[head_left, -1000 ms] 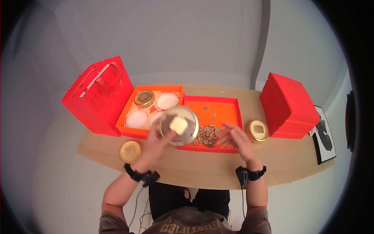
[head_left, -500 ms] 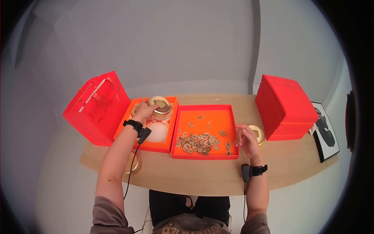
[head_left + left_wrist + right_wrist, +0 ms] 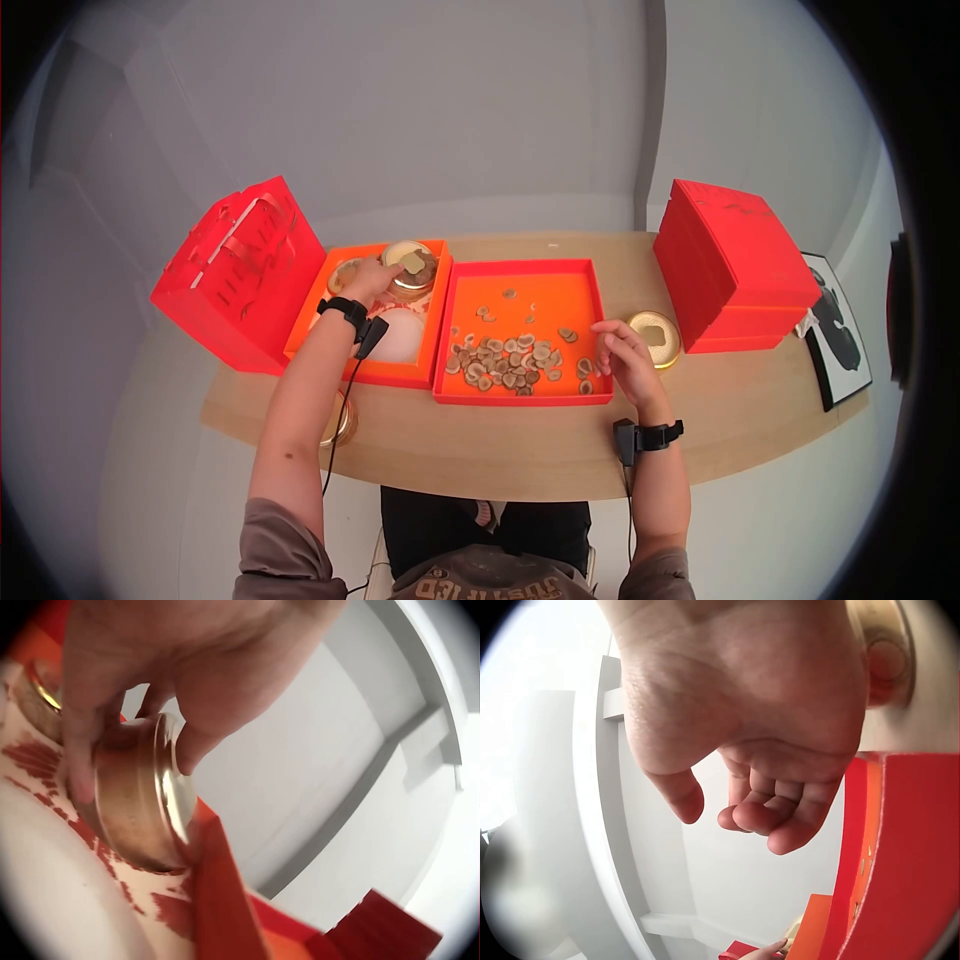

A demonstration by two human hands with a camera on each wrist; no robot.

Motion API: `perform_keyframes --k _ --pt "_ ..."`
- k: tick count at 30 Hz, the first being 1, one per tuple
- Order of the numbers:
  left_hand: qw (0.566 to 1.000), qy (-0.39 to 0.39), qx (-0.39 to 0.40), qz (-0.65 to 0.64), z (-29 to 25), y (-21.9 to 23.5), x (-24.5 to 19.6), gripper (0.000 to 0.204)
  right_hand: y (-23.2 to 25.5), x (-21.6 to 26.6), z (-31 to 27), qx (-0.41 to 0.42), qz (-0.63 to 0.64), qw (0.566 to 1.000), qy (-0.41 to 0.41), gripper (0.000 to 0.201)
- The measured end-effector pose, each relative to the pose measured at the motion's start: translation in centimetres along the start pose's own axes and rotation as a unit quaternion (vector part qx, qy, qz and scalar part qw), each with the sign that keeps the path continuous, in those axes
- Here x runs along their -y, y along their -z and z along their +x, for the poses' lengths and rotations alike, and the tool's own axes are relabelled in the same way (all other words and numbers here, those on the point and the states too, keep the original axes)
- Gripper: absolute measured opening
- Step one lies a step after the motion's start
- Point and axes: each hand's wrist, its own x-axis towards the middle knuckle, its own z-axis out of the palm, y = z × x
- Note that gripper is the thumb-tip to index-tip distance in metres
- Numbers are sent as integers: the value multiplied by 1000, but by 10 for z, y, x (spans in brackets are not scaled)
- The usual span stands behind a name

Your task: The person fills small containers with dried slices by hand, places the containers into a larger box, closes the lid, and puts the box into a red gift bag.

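Note:
The left hand (image 3: 370,280) grips a round gold-lidded jar (image 3: 409,268) at the back right of the orange compartment box (image 3: 362,376). In the left wrist view the fingers and thumb of the left hand (image 3: 172,682) lie around the tilted jar (image 3: 139,799), low in its recess. Beside the right edge of the shallow red tray (image 3: 523,400), the right hand (image 3: 628,362) hangs with loosely curled fingers and holds nothing; the right wrist view shows the right hand (image 3: 750,727) from the palm side. Round dried slices (image 3: 508,362) lie in the tray.
A red bag (image 3: 240,275) stands at the left, stacked red boxes (image 3: 735,270) at the right with a framed picture (image 3: 838,330) beside them. One jar (image 3: 655,338) is right of the tray; another (image 3: 340,420) lies near the front left, partly behind the left arm.
The left hand has carried the jar from above the gap between the boxes back into the compartment box. The right hand has moved right, from over the slices to beside the tray.

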Motion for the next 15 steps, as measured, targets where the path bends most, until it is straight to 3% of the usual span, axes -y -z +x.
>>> perform_keyframes --k 3,5,8,10,15 --pt "994 26 -8 -104 3 6 5 45 -3 2 0 -3 -9 1000 3 25" --pt "963 73 35 -257 -6 14 1 45 -3 2 -1 -8 -13 1000 -1 25" --pt "928 107 15 -358 -32 12 -14 38 -4 0 0 2 -5 1000 6 25" --pt "936 92 33 -337 -32 15 -9 39 -5 1 0 4 -5 1000 6 25" --pt "899 114 63 -419 -16 14 8 40 -7 1 -1 6 -23 1000 8 25"
